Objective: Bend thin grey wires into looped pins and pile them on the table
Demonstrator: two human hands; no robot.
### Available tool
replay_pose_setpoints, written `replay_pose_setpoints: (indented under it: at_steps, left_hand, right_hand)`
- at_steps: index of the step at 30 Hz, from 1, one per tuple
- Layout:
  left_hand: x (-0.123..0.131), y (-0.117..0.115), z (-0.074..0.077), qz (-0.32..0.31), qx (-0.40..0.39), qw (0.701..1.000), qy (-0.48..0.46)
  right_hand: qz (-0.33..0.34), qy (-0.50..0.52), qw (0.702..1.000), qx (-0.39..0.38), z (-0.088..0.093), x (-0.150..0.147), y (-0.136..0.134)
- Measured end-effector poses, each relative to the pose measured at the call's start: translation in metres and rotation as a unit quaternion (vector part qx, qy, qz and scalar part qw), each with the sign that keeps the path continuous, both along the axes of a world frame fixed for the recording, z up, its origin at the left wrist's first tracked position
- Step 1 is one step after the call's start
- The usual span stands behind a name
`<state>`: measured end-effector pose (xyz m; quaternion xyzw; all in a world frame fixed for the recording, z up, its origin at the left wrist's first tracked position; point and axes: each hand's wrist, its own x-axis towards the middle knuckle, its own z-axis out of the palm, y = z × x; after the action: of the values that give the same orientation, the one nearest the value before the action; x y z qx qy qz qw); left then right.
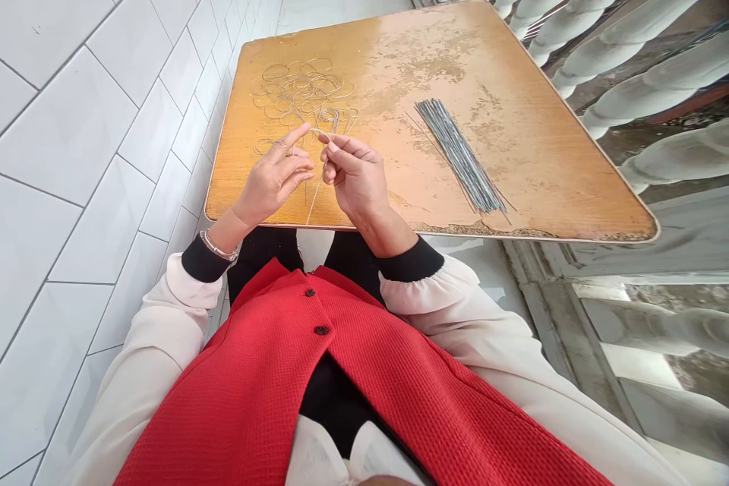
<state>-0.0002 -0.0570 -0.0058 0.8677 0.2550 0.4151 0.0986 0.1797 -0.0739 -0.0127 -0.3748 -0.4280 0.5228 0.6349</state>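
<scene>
Both my hands hover over the near edge of a worn wooden table (547, 167). My left hand (276, 178) and my right hand (353, 175) pinch the same thin metal wire (314, 201), which runs down toward the table edge between them. The left index finger points forward. Just beyond the fingers lies a pile of several bent wire loops (301, 95). To the right of my right hand rests a bundle of straight grey wires (459, 156), lying diagonally on the table.
A white tiled wall (102, 129) runs close along the table's left side. A white balustrade (626, 53) stands to the right. My red vest and cream sleeves fill the bottom of the view.
</scene>
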Motion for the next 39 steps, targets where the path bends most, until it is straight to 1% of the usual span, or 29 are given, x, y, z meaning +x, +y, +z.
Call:
replay_pose_setpoints:
  at_steps: [2, 4, 7, 9, 10, 14, 19, 21, 22, 25, 28, 31, 33, 36, 39]
  left_hand:
    - [0.001, -0.005, 0.006, 0.001, -0.063, 0.997, -0.035]
    - [0.004, -0.006, 0.012, 0.016, -0.124, 0.989, -0.083]
    - [0.012, -0.002, 0.018, 0.065, -0.197, 0.966, -0.156]
    - [0.018, 0.001, 0.020, 0.094, -0.247, 0.948, -0.176]
    - [0.022, 0.002, 0.020, 0.099, -0.273, 0.940, -0.180]
    - [0.038, -0.003, 0.021, 0.085, -0.351, 0.905, -0.226]
    - [0.054, -0.014, 0.017, 0.081, -0.415, 0.844, -0.329]
    - [0.055, -0.014, 0.015, 0.076, -0.436, 0.830, -0.340]
    - [0.054, -0.014, 0.014, 0.072, -0.442, 0.828, -0.338]
    - [0.043, -0.012, 0.015, 0.060, -0.455, 0.835, -0.303]
    - [0.025, -0.010, 0.022, 0.063, -0.453, 0.857, -0.240]
    - [0.009, -0.009, 0.029, 0.085, -0.403, 0.895, -0.171]
    - [0.003, -0.010, 0.033, 0.101, -0.365, 0.916, -0.134]
    - [0.001, -0.011, 0.037, 0.120, -0.330, 0.932, -0.094]
    - [0.005, -0.013, 0.038, 0.133, -0.288, 0.946, -0.073]
  right_hand:
    - [0.003, -0.018, 1.000, -0.001, 0.000, 0.000, -0.002]
    - [0.001, -0.030, 1.000, 0.003, 0.001, -0.001, -0.003]
    - [-0.008, -0.049, 0.999, 0.020, 0.001, -0.004, -0.005]
    - [-0.010, -0.064, 0.997, 0.034, 0.001, -0.006, -0.006]
    - [-0.012, -0.074, 0.997, 0.036, 0.001, -0.007, -0.007]
    - [-0.034, -0.095, 0.994, 0.031, 0.000, -0.011, -0.008]
    - [-0.039, -0.065, 0.996, 0.040, -0.001, -0.016, -0.010]
    - [-0.038, -0.062, 0.997, 0.035, -0.002, -0.018, -0.010]
    - [-0.036, -0.064, 0.997, 0.029, -0.002, -0.018, -0.010]
    - [-0.035, -0.065, 0.997, 0.013, -0.004, -0.015, -0.009]
    - [-0.044, -0.079, 0.996, 0.008, -0.005, -0.009, -0.006]
    - [-0.053, -0.119, 0.991, 0.010, -0.004, -0.004, -0.004]
    - [-0.058, -0.149, 0.987, 0.016, -0.004, -0.002, -0.002]
    - [-0.078, -0.198, 0.977, 0.032, -0.005, -0.003, -0.001]
    - [-0.100, -0.253, 0.960, 0.062, -0.007, -0.003, -0.001]
